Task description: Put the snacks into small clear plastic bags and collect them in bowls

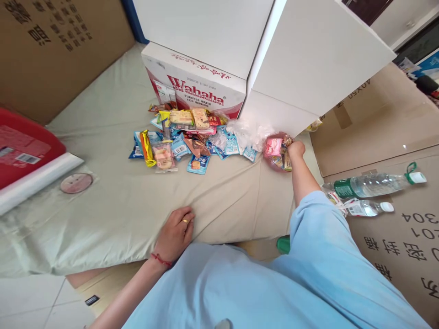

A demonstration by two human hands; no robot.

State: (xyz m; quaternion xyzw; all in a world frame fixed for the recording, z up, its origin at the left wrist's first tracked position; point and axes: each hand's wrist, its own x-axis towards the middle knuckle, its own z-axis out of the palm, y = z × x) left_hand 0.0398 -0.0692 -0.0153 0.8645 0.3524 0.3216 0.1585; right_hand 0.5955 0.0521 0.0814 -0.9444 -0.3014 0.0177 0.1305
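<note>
Working from a clock laid over our view, we have our right hand [297,149] out at 3 o'clock, at the far-right side of a pink see-through bowl [273,166] that stands on the cloth-covered desk [233,201]. Inside the bowl sit a pink packet [273,147] and other small snacks, with a speckled brown piece [287,140] right by our knuckles. The fingers on this side curl down and away from us, so we cannot tell whether they pinch the bowl's edge, a snack, or nothing.

Our left hand [175,232] rests palm down at 7 o'clock near the desk's front edge, fingers loosely bent and close together, nothing showing in them. The heap of snack packets [185,132] spreads around 10 and 11 o'clock in front of the Wahaha carton [202,89], and crumpled clear plastic [252,132] lies at 2 o'clock, between heap and bowl.

To handle the bowl well, we would judge it best to keep our touch light, since it looks thin-walled and could tip if pulled by one side. Our free left hand could steady the rim nearest 9 o'clock. Loose plastic and slick wrappers may cling or slide, so we should take one piece at a time.
</note>
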